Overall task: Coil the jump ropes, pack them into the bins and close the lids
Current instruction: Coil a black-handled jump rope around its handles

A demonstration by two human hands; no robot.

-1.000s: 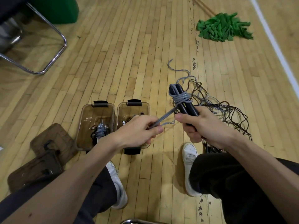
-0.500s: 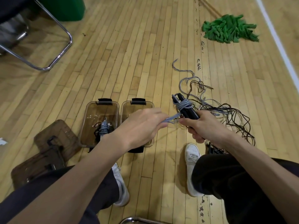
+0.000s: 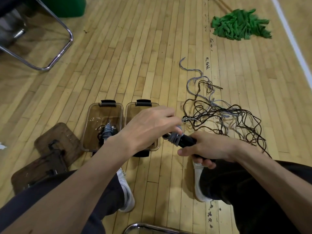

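My right hand [image 3: 209,148] grips the black handles [image 3: 186,142] of a jump rope, with grey cord [image 3: 174,138] wound round their upper end. My left hand [image 3: 150,126] pinches the grey cord beside that winding, over the right bin. Two open brown see-through bins stand side by side on the floor: the left bin [image 3: 92,122] holds a coiled grey rope [image 3: 107,131], the right bin [image 3: 130,109] is mostly hidden by my left hand. A tangle of loose black and grey ropes [image 3: 224,119] lies on the floor to the right.
Two brown lids [image 3: 50,149] lie stacked left of the bins. A chrome chair frame [image 3: 55,54] and a green container [image 3: 67,5] stand at the far left. A green mop head [image 3: 239,25] lies at the far right. My white shoes [image 3: 125,191] rest below the bins.
Both hands have dropped lower and nearer the bins. The handles tilted from pointing up to lying nearly level, and my left hand closed in on the winding with the cord.
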